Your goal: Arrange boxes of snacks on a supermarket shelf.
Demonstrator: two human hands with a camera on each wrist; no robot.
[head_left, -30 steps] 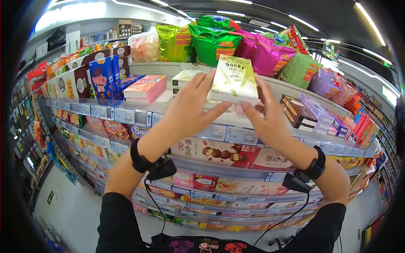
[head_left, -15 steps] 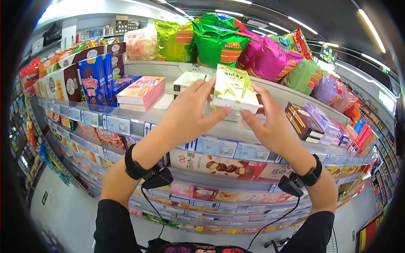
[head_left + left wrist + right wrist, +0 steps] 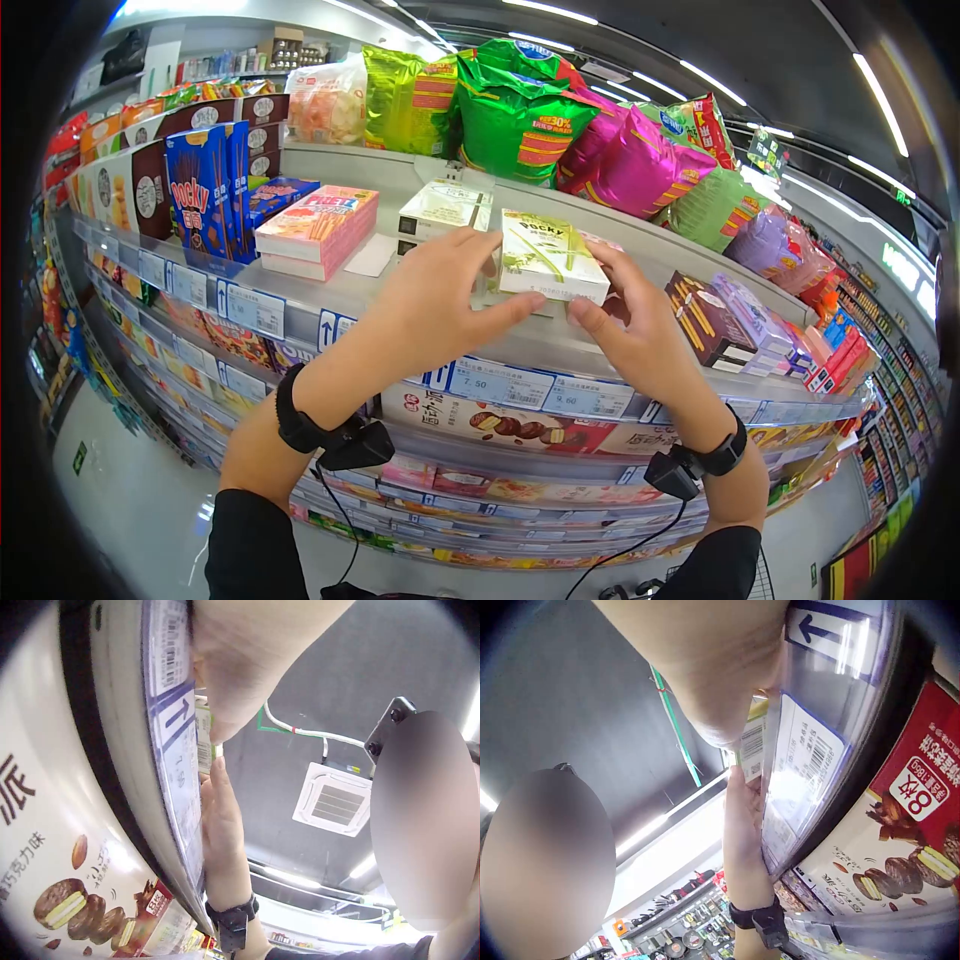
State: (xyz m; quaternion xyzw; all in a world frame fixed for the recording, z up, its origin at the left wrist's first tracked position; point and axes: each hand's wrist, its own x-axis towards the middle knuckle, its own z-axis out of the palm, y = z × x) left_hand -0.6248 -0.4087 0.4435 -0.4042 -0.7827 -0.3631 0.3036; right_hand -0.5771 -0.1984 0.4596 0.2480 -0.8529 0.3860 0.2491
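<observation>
A pale green and white Pocky box [image 3: 548,258] lies between both hands, low over the top shelf [image 3: 345,285], its printed face up. My left hand [image 3: 440,305] grips its left side, thumb along the front edge. On the opposite side my right hand [image 3: 640,325] holds it, its thumb near the front corner. In the left wrist view the box's end [image 3: 204,739] shows between the hands, just behind the price tag strip. Directly left of the held box sits a small stack of white-and-green boxes [image 3: 447,207].
Pink boxes [image 3: 318,228] and upright blue Pocky boxes [image 3: 198,190] stand to the left. Dark brown boxes [image 3: 708,315] and purple boxes [image 3: 752,312] lie to the right. Large green snack bags [image 3: 525,120] line the back ledge. Price tags [image 3: 500,383] run along the front edge.
Both hands have lowered the Pocky box toward the shelf, from in front of the snack bags to beside the white-and-green stack. They still hold both its sides.
</observation>
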